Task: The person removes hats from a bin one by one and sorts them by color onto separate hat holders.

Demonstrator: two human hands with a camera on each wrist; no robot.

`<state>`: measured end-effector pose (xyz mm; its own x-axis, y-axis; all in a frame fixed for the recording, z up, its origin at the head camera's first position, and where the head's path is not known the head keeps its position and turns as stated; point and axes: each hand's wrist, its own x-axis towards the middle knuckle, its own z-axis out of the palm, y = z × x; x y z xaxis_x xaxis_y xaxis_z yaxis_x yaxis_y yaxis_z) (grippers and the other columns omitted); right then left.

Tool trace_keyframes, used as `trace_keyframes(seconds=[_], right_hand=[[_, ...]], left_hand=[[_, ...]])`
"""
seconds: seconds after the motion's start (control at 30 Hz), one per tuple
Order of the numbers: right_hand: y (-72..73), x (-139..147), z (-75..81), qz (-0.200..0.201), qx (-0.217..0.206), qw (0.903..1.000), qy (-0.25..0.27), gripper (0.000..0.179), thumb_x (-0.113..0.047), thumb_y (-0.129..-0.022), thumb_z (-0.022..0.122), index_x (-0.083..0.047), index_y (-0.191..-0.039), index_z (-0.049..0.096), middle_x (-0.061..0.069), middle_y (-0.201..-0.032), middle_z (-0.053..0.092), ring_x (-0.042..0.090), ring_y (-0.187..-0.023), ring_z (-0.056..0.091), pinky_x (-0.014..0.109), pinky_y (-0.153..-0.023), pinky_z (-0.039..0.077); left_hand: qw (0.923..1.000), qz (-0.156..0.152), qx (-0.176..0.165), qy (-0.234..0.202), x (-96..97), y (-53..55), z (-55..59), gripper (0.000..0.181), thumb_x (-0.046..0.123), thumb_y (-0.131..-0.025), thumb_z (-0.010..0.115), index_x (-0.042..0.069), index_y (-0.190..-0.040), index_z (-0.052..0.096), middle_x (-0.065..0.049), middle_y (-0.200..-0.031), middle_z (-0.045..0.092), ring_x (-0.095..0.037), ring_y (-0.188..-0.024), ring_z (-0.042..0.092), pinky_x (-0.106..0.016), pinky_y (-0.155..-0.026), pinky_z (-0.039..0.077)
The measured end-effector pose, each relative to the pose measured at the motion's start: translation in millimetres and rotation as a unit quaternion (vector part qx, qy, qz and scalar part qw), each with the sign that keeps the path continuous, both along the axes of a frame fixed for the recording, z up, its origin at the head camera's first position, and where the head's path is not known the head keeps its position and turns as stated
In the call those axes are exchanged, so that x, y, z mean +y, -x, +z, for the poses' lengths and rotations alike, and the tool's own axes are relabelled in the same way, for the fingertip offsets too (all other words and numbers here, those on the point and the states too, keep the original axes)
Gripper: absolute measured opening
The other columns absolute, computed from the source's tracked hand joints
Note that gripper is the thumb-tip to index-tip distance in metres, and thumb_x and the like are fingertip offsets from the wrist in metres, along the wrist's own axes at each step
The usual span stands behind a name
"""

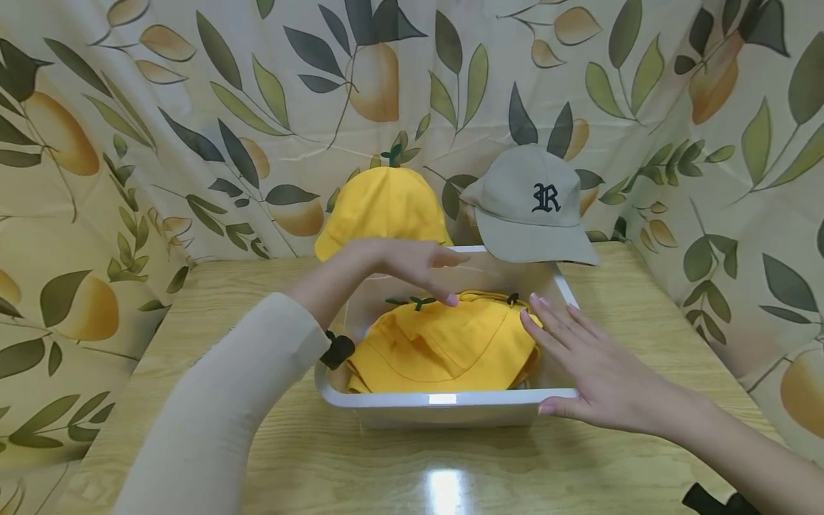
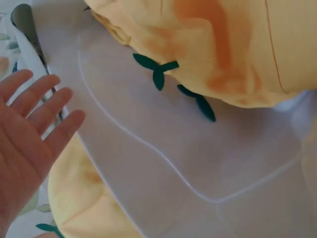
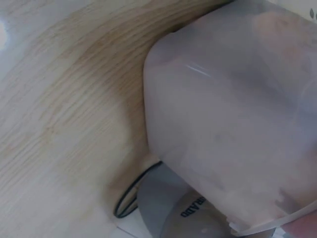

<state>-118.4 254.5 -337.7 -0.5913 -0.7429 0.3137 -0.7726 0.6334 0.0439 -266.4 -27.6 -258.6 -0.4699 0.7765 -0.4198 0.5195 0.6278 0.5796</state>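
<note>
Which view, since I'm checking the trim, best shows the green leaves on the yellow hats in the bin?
The left wrist view: the green leaves appear large and close against the pale bin wall. The head view shows them small, on the yellow hats; the right wrist view shows none of them.

On the grey cap (image 1: pixel 537 193) in the head view, we read one large black letter R (image 1: pixel 546 197) in old-style script, in the right wrist view, on grey cloth (image 3: pixel 171 201), we read dark capitals RADO (image 3: pixel 193 206), slanted, their beginning not clear to us.
</note>
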Motion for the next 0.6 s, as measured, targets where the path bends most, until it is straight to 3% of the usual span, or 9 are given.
trace_keyframes(seconds=[0.2,0.4,0.6], right_hand=[[-0.1,-1.4,-0.2,-0.005,0.001,1.0,-0.004,0.095,-0.067,-0.086,0.046,-0.002,-0.15,0.021,0.016,-0.158,0.009,0.03,-0.145,0.011,0.031,-0.117,-0.003],[0.5,-3.2,-0.6,-0.002,-0.001,1.0,0.003,0.095,-0.069,-0.086,0.042,-0.002,-0.15,0.02,0.017,-0.157,0.011,0.028,-0.145,0.011,0.031,-0.117,-0.003],[-0.5,-2.6,0.5,-0.003,0.002,1.0,0.007,0.096,-0.069,-0.086,0.044,-0.002,-0.149,0.021,0.017,-0.157,0.012,0.027,-0.145,0.012,0.032,-0.117,-0.002]], left_hand=[[0.9978,0.012,-0.051,0.041,5.6,6.4,-14.3,0.093,0.027,-0.08,0.076,0.016,-0.152,0.018,-0.004,-0.157,0.021,-0.022,-0.144,0.02,-0.035,-0.114,0.024],[0.9942,0.005,-0.02,0.105,8.9,14.6,-33.1,0.094,0.024,-0.079,0.078,0.013,-0.152,0.019,-0.01,-0.152,0.032,-0.024,-0.139,0.03,-0.034,-0.112,0.029],[0.9904,-0.003,-0.023,0.136,13.7,14.0,-48.4,0.09,0.028,-0.077,0.079,0.006,-0.148,0.027,-0.011,-0.151,0.032,-0.023,-0.139,0.028,-0.033,-0.114,0.023]])
